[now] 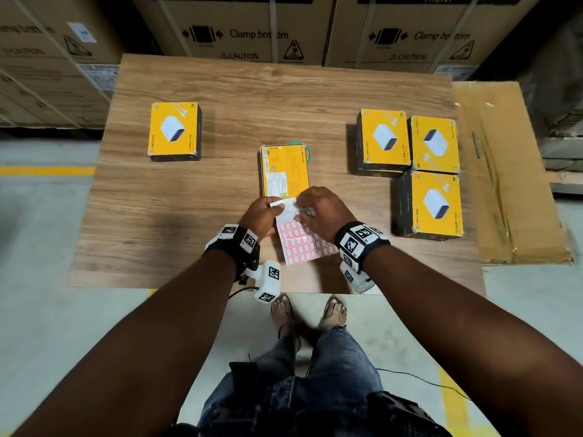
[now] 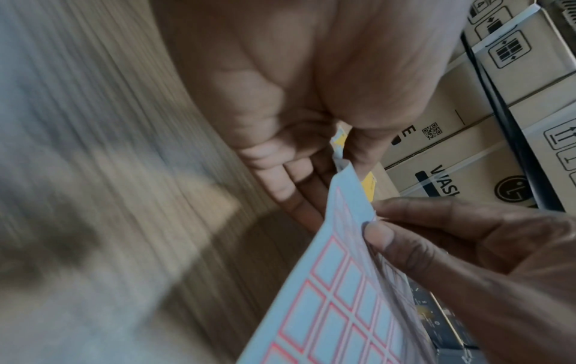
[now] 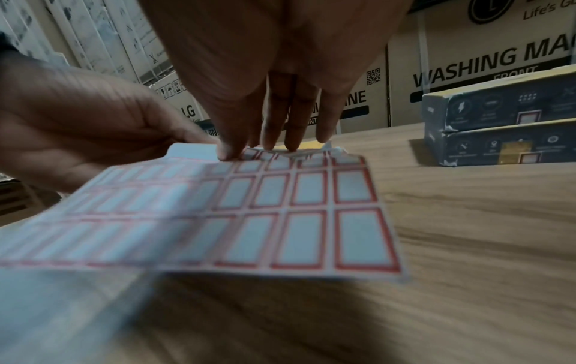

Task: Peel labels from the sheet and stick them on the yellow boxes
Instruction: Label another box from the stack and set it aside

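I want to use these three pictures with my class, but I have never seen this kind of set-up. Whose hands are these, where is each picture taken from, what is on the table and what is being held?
There is no machine here: a person works with bare hands, wearing a camera on the head and one on each wrist band. The big picture looks down from the head; the two close-ups look along each hand toward its fingers.

On the wooden table lie yellow boxes: one at the left, one in the middle, and a group at the right.

The left hand holds a label sheet of white stickers with red borders. The right hand has its fingers on the sheet's far edge, apparently picking at a label. The big brown cartons behind are only background.
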